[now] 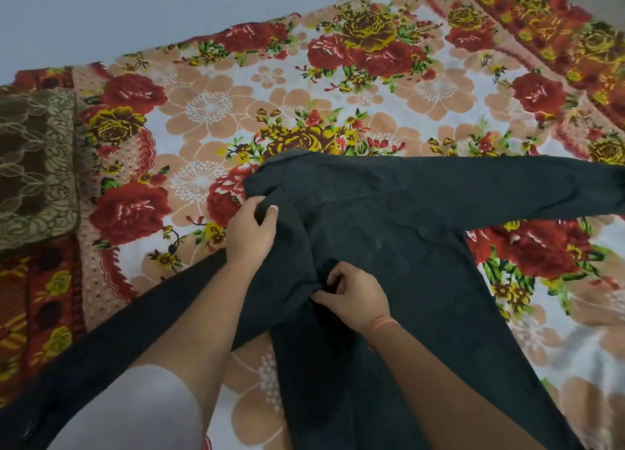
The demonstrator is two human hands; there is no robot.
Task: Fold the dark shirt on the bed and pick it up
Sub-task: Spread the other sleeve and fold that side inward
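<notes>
Head view: my left hand (pixel 252 228) grips the dark shirt (pixel 422 219) near its upper edge, my right hand (pixel 351 294) pinches a bunch mid-frame; the shirt sprawls lower centre on the bed (pixel 338 87). Uneven pulls could set the fold crooked, I judge.

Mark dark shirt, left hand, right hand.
dark shirt (pixel 422 233): head view, flat body panel.
left hand (pixel 250 229): head view, back of hand.
right hand (pixel 355 294): head view, back of hand.

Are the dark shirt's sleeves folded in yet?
No: both sleeves of the dark shirt lie stretched outward across the floral bedspread.
</notes>
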